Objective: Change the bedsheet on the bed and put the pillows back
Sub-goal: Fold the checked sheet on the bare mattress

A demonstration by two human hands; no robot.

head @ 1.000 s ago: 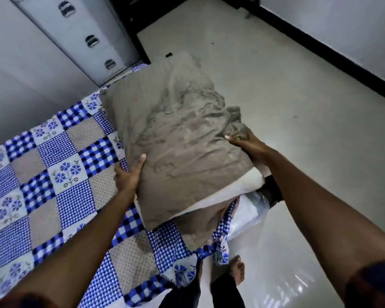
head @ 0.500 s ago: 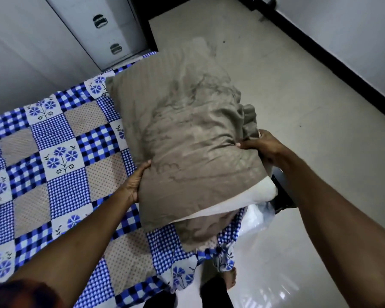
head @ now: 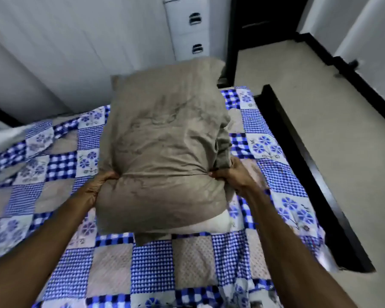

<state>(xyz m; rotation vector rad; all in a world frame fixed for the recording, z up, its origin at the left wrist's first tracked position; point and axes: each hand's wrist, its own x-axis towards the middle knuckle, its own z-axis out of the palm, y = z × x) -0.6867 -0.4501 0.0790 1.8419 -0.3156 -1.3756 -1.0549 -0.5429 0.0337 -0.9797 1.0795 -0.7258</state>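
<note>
Pillow (head: 165, 152): grey-brown case, heavily creased, lying lengthwise away from me over the middle of the bed. Near end is down at the bedsheet (head: 273, 174). Far end points at the wall; can't tell if that end rests on the bed or is lifted. White inner pillow (head: 213, 225) shows out of the case's open end, near side, right of centre. Loose flap of case (head: 147, 237) hangs off the near edge onto the sheet.

Left grip (head: 99, 187): grasping the pillow's left edge close to the near end, fingers curled in, fabric dented there. Right grip (head: 230, 174): grasping the right edge directly opposite, thumb on top, fingers tucked into a fold of the case. Both forearms come in from the bottom corners.

Bedsheet: patchwork of blue checks, blue flower squares and beige dotted squares. It covers the mattress and is rumpled on the left. White bundle (head: 2, 136) at the far left edge, blurred, can't tell what it is.

Dark bed frame (head: 298, 165) runs along the right side, with the sheet edge hanging over it at the near corner. Pale floor (head: 331, 112) beyond it. White drawer unit (head: 187, 30) with two metal handles sits behind the head of the bed, dark doorway (head: 265, 18) just right of it, and white wall (head: 65, 52) to the left.
</note>
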